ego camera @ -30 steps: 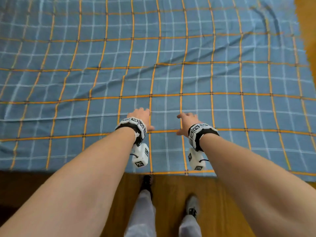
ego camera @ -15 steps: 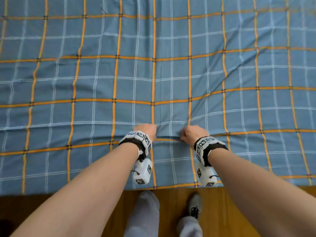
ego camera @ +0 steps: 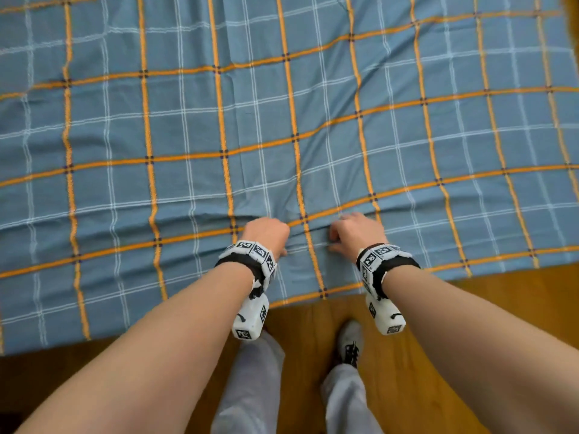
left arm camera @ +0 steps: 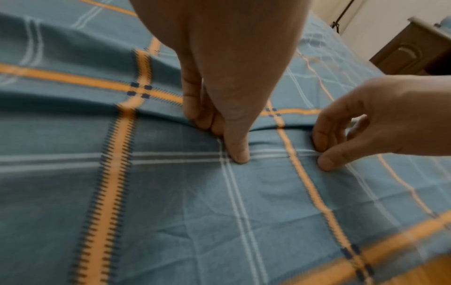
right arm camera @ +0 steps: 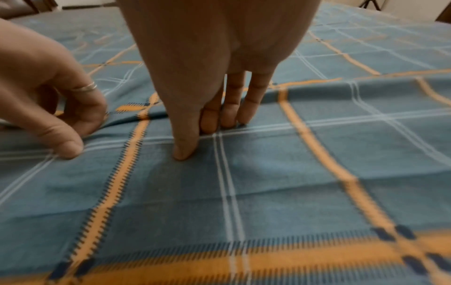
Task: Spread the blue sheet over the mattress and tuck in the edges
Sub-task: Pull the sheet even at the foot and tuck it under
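Note:
The blue sheet (ego camera: 188, 126), checked with orange and white lines, lies spread over the mattress, which it hides. Its front hem (ego camera: 324, 294) hangs over the near side. My left hand (ego camera: 266, 234) and right hand (ego camera: 352, 233) sit close together just behind that edge. Each pinches a low ridge of cloth between thumb and curled fingers. In the left wrist view my left hand (left arm camera: 222, 137) has its thumb down in front of the fold, with the right hand (left arm camera: 324, 152) beside it. The right wrist view shows the same pinch by the right hand (right arm camera: 200, 137), with the left hand (right arm camera: 73, 133) alongside.
A wooden floor (ego camera: 470, 308) runs along the near side of the bed, where my legs and a shoe (ego camera: 351, 343) stand. A dark wooden nightstand (left arm camera: 415, 48) stands past the far corner. Light wrinkles fan out from the hands.
Both hands, flat on the sheet a second ago, have curled and gathered a fold. They have drawn it back toward the near edge, and creases now radiate from them.

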A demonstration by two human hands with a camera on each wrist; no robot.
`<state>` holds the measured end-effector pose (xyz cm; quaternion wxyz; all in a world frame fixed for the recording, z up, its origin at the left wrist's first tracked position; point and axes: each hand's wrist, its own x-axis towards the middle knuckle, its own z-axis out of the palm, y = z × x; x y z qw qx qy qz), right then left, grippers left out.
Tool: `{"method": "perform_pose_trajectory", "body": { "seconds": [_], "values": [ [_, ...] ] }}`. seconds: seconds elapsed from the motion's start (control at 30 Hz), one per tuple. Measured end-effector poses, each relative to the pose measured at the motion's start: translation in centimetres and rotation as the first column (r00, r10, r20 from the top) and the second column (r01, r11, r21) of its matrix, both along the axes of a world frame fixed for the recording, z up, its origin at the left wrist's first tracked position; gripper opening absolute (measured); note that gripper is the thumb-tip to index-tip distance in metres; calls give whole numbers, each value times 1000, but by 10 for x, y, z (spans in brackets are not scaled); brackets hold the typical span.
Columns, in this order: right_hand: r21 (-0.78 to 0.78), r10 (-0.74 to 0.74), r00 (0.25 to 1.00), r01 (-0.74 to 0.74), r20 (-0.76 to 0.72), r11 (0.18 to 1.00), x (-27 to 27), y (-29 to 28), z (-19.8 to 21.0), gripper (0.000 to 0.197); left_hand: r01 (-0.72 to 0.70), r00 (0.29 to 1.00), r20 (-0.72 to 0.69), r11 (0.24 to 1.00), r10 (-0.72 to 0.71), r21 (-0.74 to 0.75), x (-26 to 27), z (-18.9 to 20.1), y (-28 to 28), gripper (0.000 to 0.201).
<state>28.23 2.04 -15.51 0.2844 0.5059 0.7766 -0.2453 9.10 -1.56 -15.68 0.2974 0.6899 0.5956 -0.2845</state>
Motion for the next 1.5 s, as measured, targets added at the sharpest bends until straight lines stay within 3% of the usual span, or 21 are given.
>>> {"method": "perform_pose_trajectory", "body": {
  "seconds": [0.13,0.23,0.37,0.47,0.57,0.63,0.8,0.87,0.97,1.1,1.27,1.33,1.5],
  "values": [
    [-58,19,998,-16,63,998,1,-4,6,22,65,998,14,996,-64,-68,4,10,-5,20],
    [-108,74,995,-66,71,992,13,-22,11,23,54,998,42,990,-49,-130,13,10,-29,19],
    [-50,16,998,-19,-53,999,31,-43,11,32,-58,997,42,996,61,-73,13,11,-54,54],
    [-34,68,996,-70,-65,997,35,-60,14,41,-57,997,-44,998,57,-13,4,17,-73,63],
    [19,93,996,-93,-16,996,33,-72,10,26,-129,990,-52,991,128,-17,-5,14,-100,71],
    [39,53,998,-54,27,998,30,-73,7,16,-185,982,-22,983,185,8,-4,10,-112,61],
    [-36,141,989,-139,41,990,36,-78,7,18,-269,963,30,963,268,26,4,11,-123,11],
    [-75,139,989,-135,50,988,43,-90,9,18,-243,970,16,970,243,1,9,11,-131,7],
    [-39,118,990,-115,76,993,52,-107,15,20,-178,984,10,979,180,-102,23,10,-152,11],
    [-10,115,993,-115,30,993,37,-118,23,17,-242,969,18,965,245,-98,16,16,-179,26],
    [90,154,986,-148,-62,985,-11,-136,15,39,-440,892,-39,884,450,158,-37,23,-205,48],
    [125,170,986,-168,-1,978,-23,-139,6,29,-489,859,-56,848,508,204,-61,16,-214,61],
    [84,132,984,-143,121,986,-29,-132,10,20,-529,833,-73,827,549,191,-91,-5,-214,45]
  ]
}}
